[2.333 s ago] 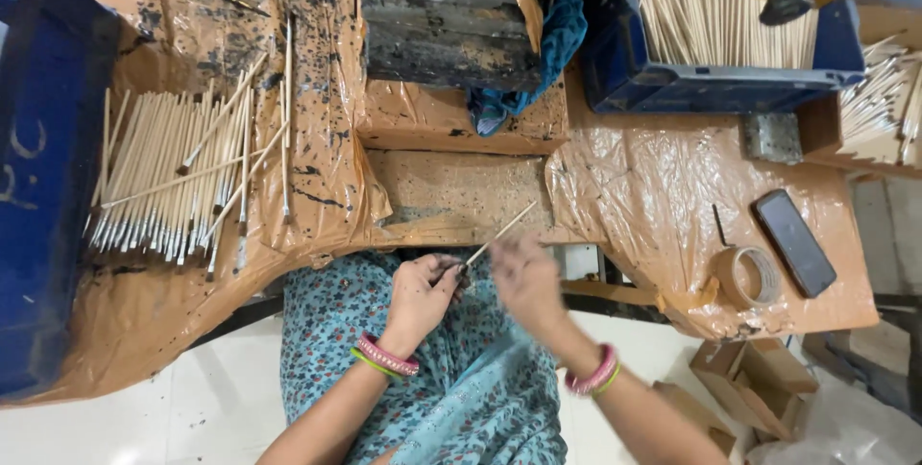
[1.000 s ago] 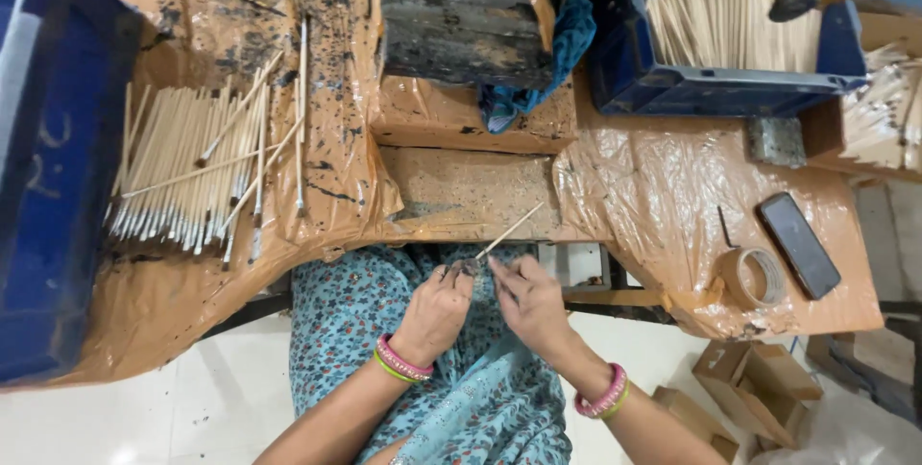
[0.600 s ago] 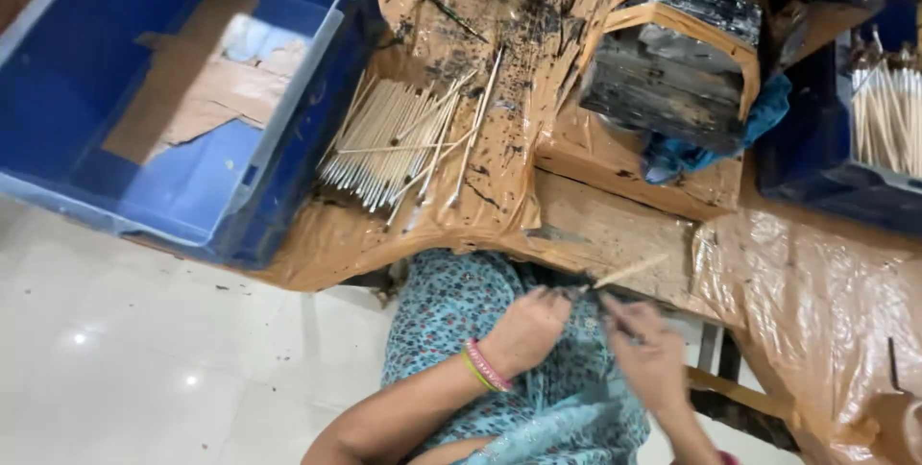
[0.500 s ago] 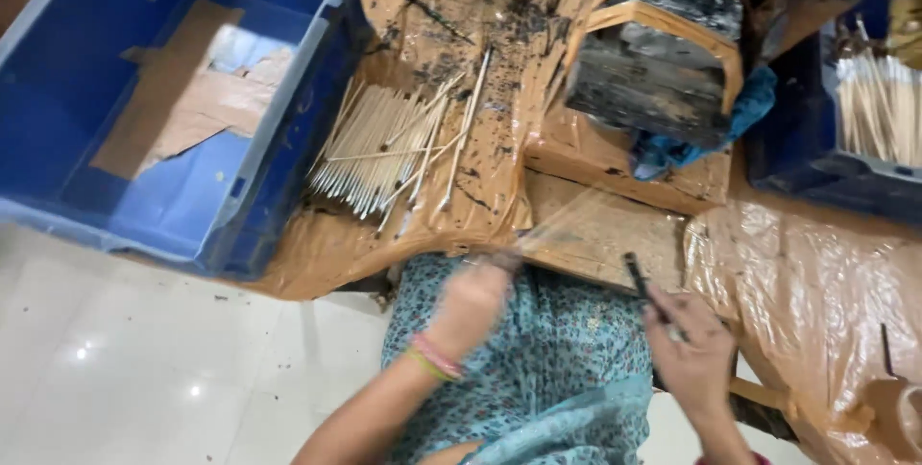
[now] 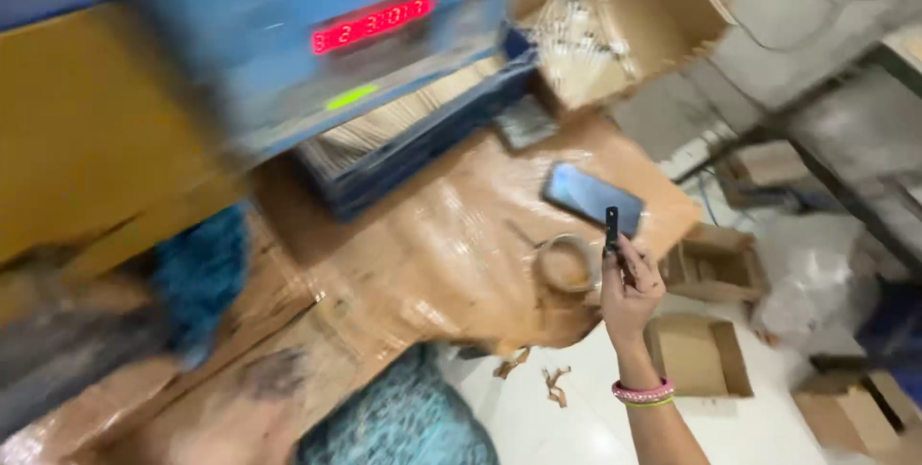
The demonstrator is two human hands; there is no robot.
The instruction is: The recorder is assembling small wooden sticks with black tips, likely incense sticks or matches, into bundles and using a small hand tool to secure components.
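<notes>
My right hand (image 5: 629, 284) is raised over the right end of the brown plastic-covered table (image 5: 423, 244). It grips a small dark narrow tool (image 5: 612, 227) that points upward. The hand sits just right of a roll of tape (image 5: 567, 264) and just below a dark phone (image 5: 593, 198) lying flat on the table. Pink and green bangles circle the wrist. My left hand is out of view. The picture is heavily blurred on the left.
A blue crate of thin sticks (image 5: 413, 134) lies behind, under a blue machine with a red lit display (image 5: 370, 23). An open cardboard box of sticks (image 5: 615, 28) stands at the back. Small cardboard boxes (image 5: 696, 354) sit on the floor. A teal cloth (image 5: 197, 273) lies left.
The view has swung far to the right, away from the stick pile and blue bin. My right hand has moved out to the tape roll with the dark tool; my left hand has left the view.
</notes>
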